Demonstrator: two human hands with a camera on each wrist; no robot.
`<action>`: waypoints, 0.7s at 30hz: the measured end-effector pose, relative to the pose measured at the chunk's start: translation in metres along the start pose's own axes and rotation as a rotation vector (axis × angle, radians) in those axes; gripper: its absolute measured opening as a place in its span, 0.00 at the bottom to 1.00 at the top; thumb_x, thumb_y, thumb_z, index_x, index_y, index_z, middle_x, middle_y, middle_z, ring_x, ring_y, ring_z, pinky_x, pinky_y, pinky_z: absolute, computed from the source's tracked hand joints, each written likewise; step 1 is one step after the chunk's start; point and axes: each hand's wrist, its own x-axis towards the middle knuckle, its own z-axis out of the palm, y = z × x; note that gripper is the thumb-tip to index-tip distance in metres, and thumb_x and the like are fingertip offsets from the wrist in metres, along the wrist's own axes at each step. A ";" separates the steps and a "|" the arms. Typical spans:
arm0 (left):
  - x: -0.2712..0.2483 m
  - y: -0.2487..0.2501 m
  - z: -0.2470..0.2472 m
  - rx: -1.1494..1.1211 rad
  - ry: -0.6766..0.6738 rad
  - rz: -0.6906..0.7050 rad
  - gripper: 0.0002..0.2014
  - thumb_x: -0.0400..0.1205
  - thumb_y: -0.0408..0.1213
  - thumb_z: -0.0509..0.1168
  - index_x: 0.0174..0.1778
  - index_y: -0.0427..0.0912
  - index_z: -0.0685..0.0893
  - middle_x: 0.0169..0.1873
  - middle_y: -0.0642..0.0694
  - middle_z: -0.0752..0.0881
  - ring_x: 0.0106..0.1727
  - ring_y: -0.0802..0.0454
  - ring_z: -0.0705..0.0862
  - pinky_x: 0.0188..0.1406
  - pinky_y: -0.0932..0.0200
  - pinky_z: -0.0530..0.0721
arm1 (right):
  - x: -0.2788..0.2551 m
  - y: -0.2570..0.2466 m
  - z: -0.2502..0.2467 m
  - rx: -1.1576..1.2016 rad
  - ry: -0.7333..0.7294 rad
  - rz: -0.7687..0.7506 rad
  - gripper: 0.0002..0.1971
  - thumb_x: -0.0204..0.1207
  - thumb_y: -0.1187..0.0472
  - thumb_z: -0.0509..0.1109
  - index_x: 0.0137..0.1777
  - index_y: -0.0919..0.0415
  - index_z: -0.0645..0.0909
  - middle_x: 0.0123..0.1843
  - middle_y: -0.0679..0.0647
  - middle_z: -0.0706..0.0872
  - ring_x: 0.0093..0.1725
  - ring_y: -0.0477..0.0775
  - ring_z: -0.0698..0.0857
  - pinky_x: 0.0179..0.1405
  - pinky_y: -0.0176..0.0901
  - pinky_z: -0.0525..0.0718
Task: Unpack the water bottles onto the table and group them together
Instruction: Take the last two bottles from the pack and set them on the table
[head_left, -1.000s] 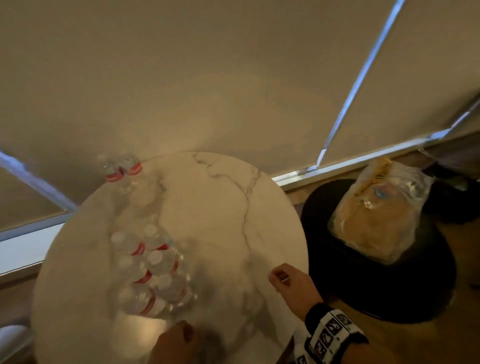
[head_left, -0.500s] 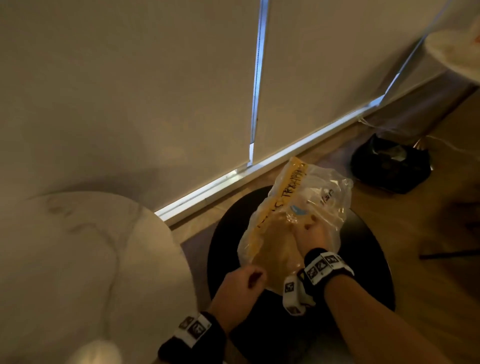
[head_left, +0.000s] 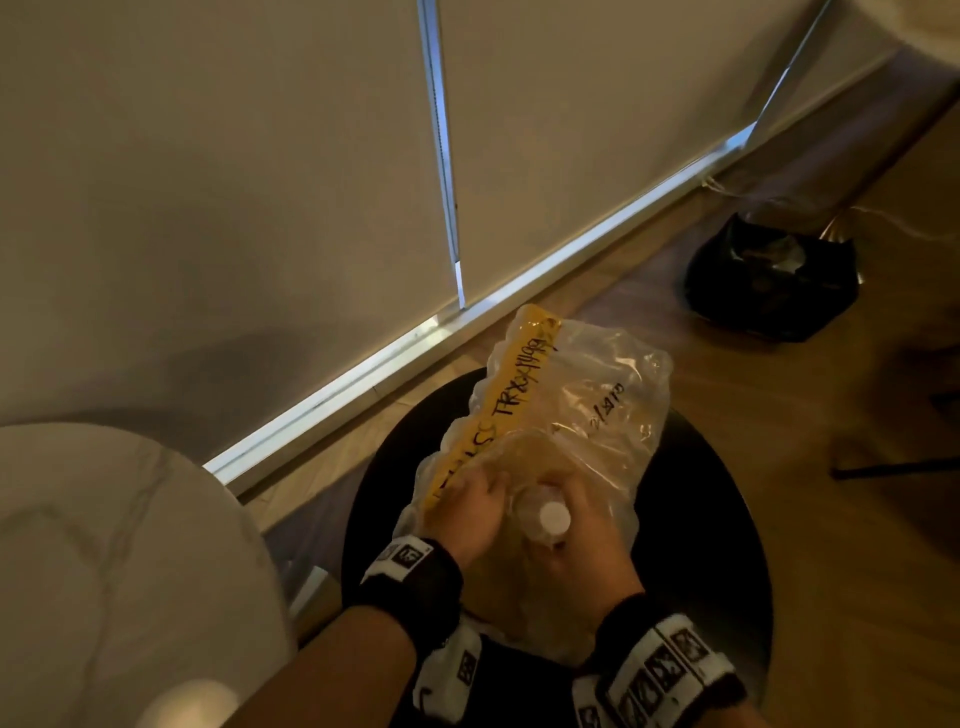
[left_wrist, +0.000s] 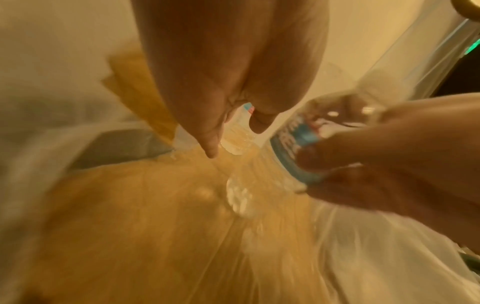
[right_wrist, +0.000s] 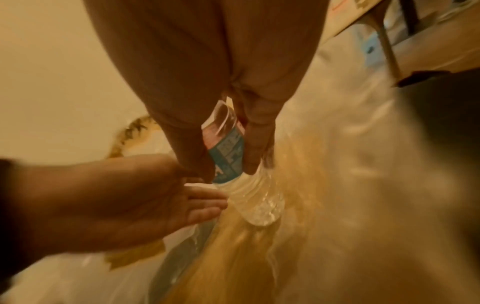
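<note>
Right hand (head_left: 582, 540): fingers wrapped round a clear ribbed water bottle (right_wrist: 228, 156), white cap up.
Left hand (head_left: 475, 512): fingers spread, pressing the crinkly plastic bag (head_left: 597, 405).
Stool (head_left: 711, 519): round, black.

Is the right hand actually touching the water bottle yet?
Touching. The right wrist view shows the right hand with thumb and fingers wrapped round the water bottle at its label, over the plastic bag.
</note>
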 end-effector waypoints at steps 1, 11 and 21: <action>0.008 0.007 0.001 -0.041 -0.026 -0.030 0.14 0.87 0.52 0.58 0.55 0.50 0.86 0.51 0.48 0.89 0.53 0.48 0.87 0.61 0.45 0.85 | -0.009 0.007 -0.001 -0.014 -0.052 -0.013 0.33 0.69 0.57 0.79 0.71 0.42 0.68 0.73 0.46 0.72 0.71 0.48 0.74 0.73 0.48 0.75; 0.049 0.048 0.004 -0.031 0.187 -0.221 0.19 0.75 0.72 0.59 0.38 0.60 0.78 0.39 0.52 0.81 0.39 0.46 0.81 0.50 0.44 0.84 | -0.063 0.047 -0.023 0.044 -0.070 -0.095 0.32 0.64 0.52 0.82 0.61 0.24 0.70 0.63 0.28 0.79 0.59 0.34 0.83 0.52 0.24 0.79; -0.010 0.005 0.021 0.263 -0.150 0.300 0.27 0.82 0.35 0.67 0.78 0.50 0.71 0.80 0.45 0.68 0.83 0.40 0.64 0.85 0.42 0.63 | -0.076 0.039 -0.041 -0.012 0.035 -0.152 0.35 0.68 0.64 0.79 0.56 0.23 0.67 0.56 0.34 0.81 0.54 0.39 0.83 0.54 0.36 0.81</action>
